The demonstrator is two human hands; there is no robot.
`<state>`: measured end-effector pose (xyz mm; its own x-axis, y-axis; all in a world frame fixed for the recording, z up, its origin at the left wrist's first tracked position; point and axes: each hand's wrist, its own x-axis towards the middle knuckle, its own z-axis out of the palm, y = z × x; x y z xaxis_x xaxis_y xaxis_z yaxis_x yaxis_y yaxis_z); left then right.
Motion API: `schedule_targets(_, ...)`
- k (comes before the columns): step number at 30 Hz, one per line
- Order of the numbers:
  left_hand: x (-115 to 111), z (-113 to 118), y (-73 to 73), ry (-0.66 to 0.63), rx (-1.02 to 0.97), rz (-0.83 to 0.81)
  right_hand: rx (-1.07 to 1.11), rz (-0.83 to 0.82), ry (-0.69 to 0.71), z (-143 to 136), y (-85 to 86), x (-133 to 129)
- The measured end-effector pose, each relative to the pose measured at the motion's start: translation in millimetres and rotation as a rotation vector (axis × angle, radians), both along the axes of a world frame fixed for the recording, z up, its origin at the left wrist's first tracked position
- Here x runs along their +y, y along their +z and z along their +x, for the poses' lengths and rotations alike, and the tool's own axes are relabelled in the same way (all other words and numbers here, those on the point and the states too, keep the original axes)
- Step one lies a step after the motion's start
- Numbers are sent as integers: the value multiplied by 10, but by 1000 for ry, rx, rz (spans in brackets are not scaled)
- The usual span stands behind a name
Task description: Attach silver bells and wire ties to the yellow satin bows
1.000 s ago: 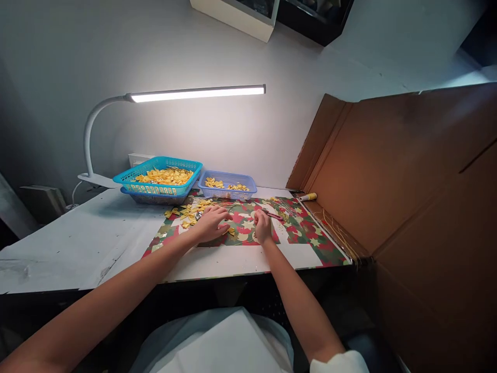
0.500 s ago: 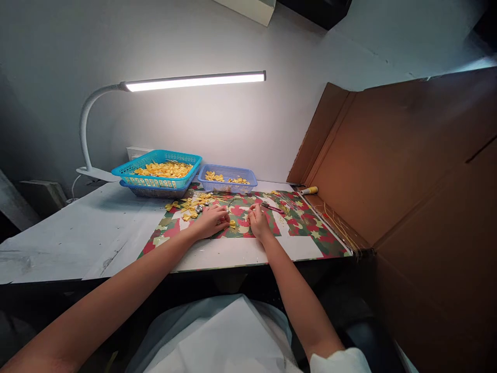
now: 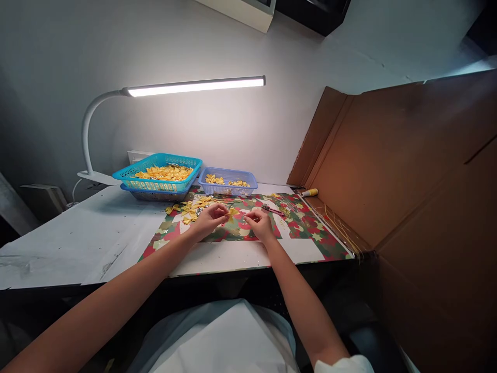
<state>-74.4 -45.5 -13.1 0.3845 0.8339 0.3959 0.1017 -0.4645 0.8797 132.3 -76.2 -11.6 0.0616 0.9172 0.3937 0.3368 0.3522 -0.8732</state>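
Observation:
Between thumb and fingers, my left hand point(image 3: 212, 218) pinches a small yellow ribbon bow point(image 3: 233, 212), held above the patterned sheet point(image 3: 217, 234). My right hand point(image 3: 259, 224) is just to the right of it, thumb and fingertips pressed together. Whatever lies in that pinch is too small to make out. Several loose yellow bows point(image 3: 189, 211) lie in a heap beyond my left hand. Past my right hand rests a thin pink-handled tool point(image 3: 274, 210), perhaps tweezers or snips, near a scatter of tiny gold bits point(image 3: 286, 212).
A turquoise basket point(image 3: 157, 157) full of yellow bows sits on a blue one at the back left. Beside it stands a violet basket point(image 3: 229, 190) with more bows. A lit lamp point(image 3: 194, 86) hangs overhead. A cardboard sheet point(image 3: 407, 155) walls the right side, with a yellow-and-white tube point(image 3: 309, 192) at its foot.
My left hand has turned and lifted the bow from near the sheet, so it shows at the fingertips. My right hand's fingers now point left towards the bow. The view has tilted slightly.

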Motion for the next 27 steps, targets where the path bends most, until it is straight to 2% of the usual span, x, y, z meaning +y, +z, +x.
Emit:
schedule_targets(8,-64,5,59,-36,-142,-227,85,24,137,-29,-20,-30)
schedule_targets(12,-91,20,86,-40,-195,-310,95,74,154,-22,-34,-29)
schedule_targets(18,-73,27,86,-37,-249,-379,88,159,157,-3,-54,-10)
schedule_targets(27,-53,27,44,-115,-271,-474,1,237,222,-55,-83,-3)
